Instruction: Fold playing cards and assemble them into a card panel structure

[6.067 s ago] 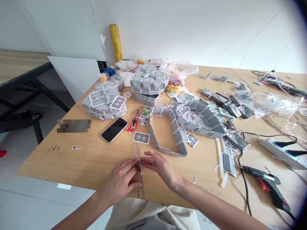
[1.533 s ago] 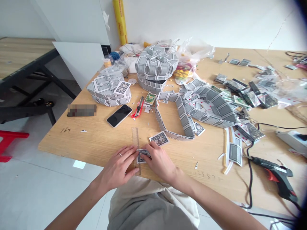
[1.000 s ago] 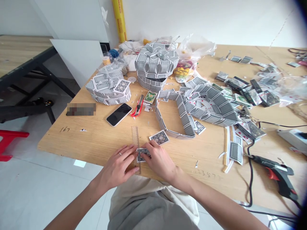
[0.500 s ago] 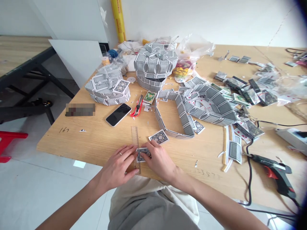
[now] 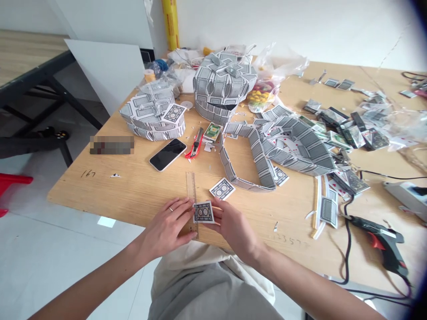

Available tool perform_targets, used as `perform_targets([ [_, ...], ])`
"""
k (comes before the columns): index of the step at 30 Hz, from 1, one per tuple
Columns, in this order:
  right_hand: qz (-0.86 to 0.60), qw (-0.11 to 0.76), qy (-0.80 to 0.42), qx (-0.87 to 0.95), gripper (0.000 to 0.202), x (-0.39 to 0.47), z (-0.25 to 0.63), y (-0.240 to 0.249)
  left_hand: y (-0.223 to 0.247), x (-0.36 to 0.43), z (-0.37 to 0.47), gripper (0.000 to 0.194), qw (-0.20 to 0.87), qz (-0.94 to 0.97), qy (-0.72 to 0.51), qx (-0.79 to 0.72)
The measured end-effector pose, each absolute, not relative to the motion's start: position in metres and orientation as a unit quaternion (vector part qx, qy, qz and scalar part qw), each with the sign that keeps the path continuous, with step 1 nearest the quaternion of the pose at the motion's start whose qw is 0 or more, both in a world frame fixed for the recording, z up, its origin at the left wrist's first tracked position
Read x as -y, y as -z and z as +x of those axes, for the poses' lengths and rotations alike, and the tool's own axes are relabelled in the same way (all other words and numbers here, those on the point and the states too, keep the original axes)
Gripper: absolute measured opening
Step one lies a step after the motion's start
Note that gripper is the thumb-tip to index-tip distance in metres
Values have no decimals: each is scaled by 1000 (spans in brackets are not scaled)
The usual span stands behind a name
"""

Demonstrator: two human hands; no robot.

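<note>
A clear ruler [image 5: 190, 182] lies near the table's front edge, pointing away from me. My left hand [image 5: 171, 224] holds it down, fingertips along it and thumb at its near end. One playing card [image 5: 203, 212], patterned back up, lies against the ruler, its left edge by my left fingertips. My right hand [image 5: 233, 224] grips that card at its right edge, with fingers partly under it. Just beyond rests a second playing card [image 5: 222, 190], face down. Farther off stands a bent band of joined cards [image 5: 248, 153], forming a loop.
A smartphone [image 5: 167, 154], a red utility knife [image 5: 195, 144] and a green card box [image 5: 212, 132] lie beyond the ruler. Card-built round boxes [image 5: 223, 86] stand behind. At right are an open card-built tray [image 5: 300, 155], a glue gun [image 5: 380, 240] and its black cord [image 5: 348, 249].
My right hand has shifted from on top of the card to its right edge, uncovering its back. The view has moved slightly; my left hand stays on the ruler.
</note>
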State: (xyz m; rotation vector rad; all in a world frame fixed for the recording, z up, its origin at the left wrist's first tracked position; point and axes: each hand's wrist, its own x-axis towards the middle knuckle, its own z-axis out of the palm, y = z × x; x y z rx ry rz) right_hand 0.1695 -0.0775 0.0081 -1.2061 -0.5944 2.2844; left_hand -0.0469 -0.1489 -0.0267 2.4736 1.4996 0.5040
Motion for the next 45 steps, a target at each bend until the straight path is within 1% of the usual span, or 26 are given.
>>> perform_targets([
  [4, -440, 226, -847, 194, 57, 84, 162, -13, 34, 150, -49, 50, 109, 841, -178, -498],
  [7, -417, 224, -854, 216, 63, 88, 163, -12, 38, 150, -51, 53, 106, 842, -187, -495],
  [14, -443, 194, -850, 209, 63, 95, 180, -11, 37, 150, -50, 47, 107, 836, -191, -503],
  [19, -421, 184, -859, 226, 66, 91, 176, -23, 38, 150, -51, 49, 111, 839, -188, -498],
  [24, -444, 174, -846, 239, 61, 70, 170, -17, 39, 151, -52, 49, 113, 840, -178, -499],
  [31, -440, 260, -816, 271, 40, 47, 157, 3, 35, 150, -53, 45, 112, 841, -166, -502],
  [33, -417, 266, -802, 334, 34, 47, 161, 5, 33, 150, -52, 45, 111, 837, -164, -510],
  [35, -372, 274, -764, 451, 31, 48, 166, 6, 32, 152, -50, 45, 112, 833, -164, -517],
  [38, -297, 257, -679, 621, 43, 46, 174, 11, 33, 155, -47, 48, 112, 831, -173, -516],
  [39, -280, 246, -654, 658, 43, 44, 175, 13, 34, 156, -47, 51, 109, 832, -177, -514],
  [40, -268, 234, -632, 688, 39, 42, 176, 16, 35, 157, -47, 55, 105, 832, -180, -515],
  [42, -262, 221, -588, 733, 24, 35, 179, 19, 36, 158, -49, 60, 94, 827, -182, -523],
  [44, -263, 209, -554, 762, 11, 28, 183, 18, 35, 158, -51, 58, 81, 820, -181, -536],
  [45, -261, 200, -547, 770, 10, 24, 185, 15, 34, 158, -51, 55, 76, 818, -181, -541],
])
